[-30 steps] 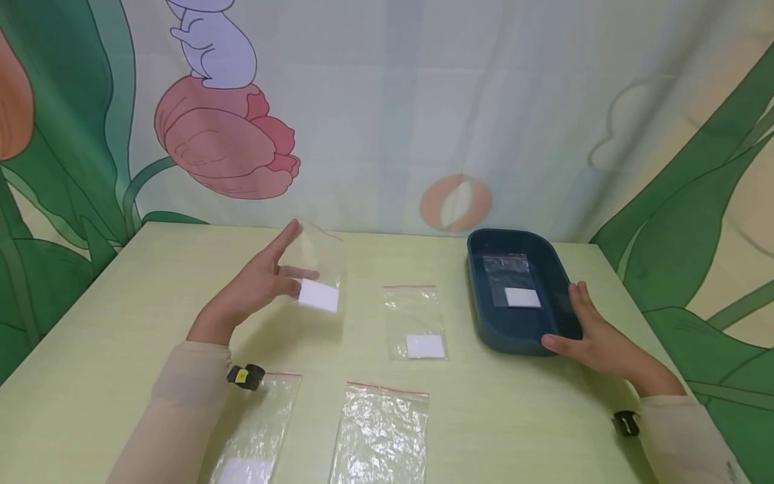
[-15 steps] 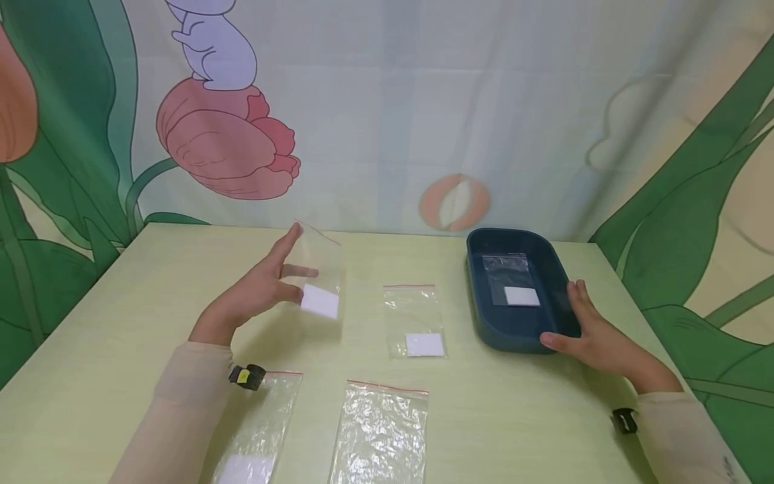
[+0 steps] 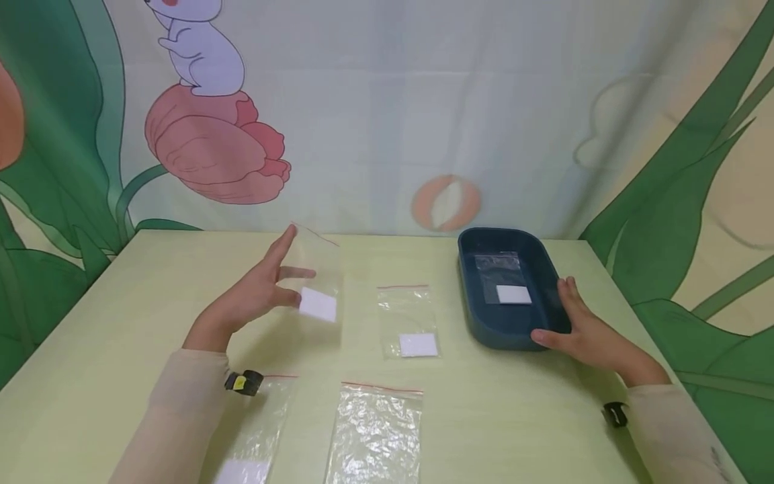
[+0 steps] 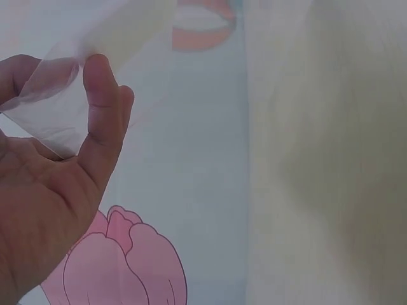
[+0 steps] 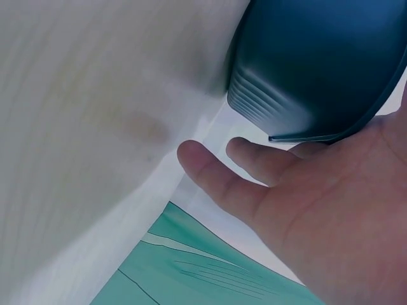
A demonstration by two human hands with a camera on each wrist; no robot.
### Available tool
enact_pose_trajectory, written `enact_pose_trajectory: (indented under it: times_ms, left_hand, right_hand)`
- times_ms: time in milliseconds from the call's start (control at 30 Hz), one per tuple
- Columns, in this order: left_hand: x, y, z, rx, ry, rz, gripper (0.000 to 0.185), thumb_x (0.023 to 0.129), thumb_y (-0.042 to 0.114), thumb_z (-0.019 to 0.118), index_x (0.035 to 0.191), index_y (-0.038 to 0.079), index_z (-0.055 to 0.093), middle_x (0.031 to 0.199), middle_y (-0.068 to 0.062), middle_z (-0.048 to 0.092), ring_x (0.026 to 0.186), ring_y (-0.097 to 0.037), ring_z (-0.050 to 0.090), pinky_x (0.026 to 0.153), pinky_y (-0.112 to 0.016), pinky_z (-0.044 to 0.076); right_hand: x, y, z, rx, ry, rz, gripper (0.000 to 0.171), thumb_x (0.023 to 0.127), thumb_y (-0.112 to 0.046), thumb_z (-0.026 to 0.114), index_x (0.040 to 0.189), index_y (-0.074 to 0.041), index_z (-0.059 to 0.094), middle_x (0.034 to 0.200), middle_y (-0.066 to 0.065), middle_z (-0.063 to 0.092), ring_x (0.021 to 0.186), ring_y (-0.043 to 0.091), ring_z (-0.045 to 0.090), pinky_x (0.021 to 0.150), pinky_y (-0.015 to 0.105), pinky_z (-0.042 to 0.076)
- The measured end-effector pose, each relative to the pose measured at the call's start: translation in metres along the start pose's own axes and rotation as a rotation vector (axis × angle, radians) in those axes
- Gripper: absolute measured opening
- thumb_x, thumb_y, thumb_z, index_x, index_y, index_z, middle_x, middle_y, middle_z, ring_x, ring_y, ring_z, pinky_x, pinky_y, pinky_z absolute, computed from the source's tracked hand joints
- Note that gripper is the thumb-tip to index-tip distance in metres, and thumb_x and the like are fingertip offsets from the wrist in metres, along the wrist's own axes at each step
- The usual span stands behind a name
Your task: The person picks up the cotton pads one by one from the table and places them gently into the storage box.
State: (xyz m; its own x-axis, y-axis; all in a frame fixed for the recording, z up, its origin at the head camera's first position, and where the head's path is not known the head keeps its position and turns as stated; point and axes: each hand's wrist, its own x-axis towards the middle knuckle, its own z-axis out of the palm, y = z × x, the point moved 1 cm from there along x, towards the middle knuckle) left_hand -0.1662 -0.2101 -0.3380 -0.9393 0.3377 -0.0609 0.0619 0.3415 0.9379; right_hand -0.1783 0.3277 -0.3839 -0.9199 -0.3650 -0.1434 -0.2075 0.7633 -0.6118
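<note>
My left hand (image 3: 279, 282) holds a clear zip bag (image 3: 320, 269) up above the table, pinching its film between thumb (image 4: 100, 101) and fingers. A white square (image 3: 317, 304) sits low in that bag. My right hand (image 3: 565, 321) rests with straight fingers along the right side of a dark blue tray (image 3: 484, 323), thumb at its near end. In the right wrist view the palm (image 5: 331, 216) lies against the tray's wall (image 5: 318, 70). Inside the tray lies another clear bag with a white square (image 3: 514, 294).
On the light green table (image 3: 121, 323) lie three more clear bags: one at centre (image 3: 406, 312) with a white square, a larger one (image 3: 375, 433) near the front edge, and one (image 3: 256, 430) under my left forearm. A painted curtain hangs behind the table.
Both hands stay almost where they were. The left hand keeps the bag raised and the right hand stays on the tray. The head view has shifted slightly.
</note>
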Motion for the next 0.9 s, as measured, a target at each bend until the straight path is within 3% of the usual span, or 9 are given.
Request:
enact_pose_trajectory:
  times_ms: [233, 567, 900]
  left_hand:
    - [0.004, 0.015, 0.016, -0.018, -0.016, 0.024, 0.113, 0.087, -0.007, 0.062, 0.157, 0.050, -0.005, 0.167, 0.011, -0.006, 0.137, -0.022, 0.046, 0.099, -0.048, 0.038]
    - [0.032, 0.046, 0.052, -0.095, -0.049, 0.088, 0.112, 0.087, -0.014, 0.059, 0.160, 0.046, -0.002, 0.165, 0.017, -0.008, 0.136, -0.020, 0.047, 0.085, -0.035, 0.048]
    - [0.067, 0.067, 0.091, -0.140, -0.068, 0.082, 0.111, 0.087, -0.012, 0.061, 0.161, 0.043, -0.001, 0.166, 0.017, -0.005, 0.133, -0.016, 0.050, 0.106, -0.049, 0.038]
  right_hand:
    - [0.000, -0.003, 0.000, -0.008, 0.001, 0.018, 0.118, 0.093, -0.045, 0.071, 0.157, -0.004, -0.019, 0.160, 0.017, -0.032, 0.145, 0.056, -0.008, 0.106, 0.076, 0.012]
    - [0.001, -0.001, 0.000, 0.011, 0.004, 0.013, 0.118, 0.092, -0.046, 0.072, 0.157, -0.003, -0.017, 0.160, 0.017, -0.031, 0.146, 0.051, -0.012, 0.108, 0.074, 0.010]
    - [0.001, 0.000, 0.000, 0.011, 0.011, 0.027, 0.119, 0.092, -0.049, 0.071, 0.158, -0.003, -0.017, 0.160, 0.017, -0.030, 0.147, 0.051, -0.009, 0.108, 0.074, 0.010]
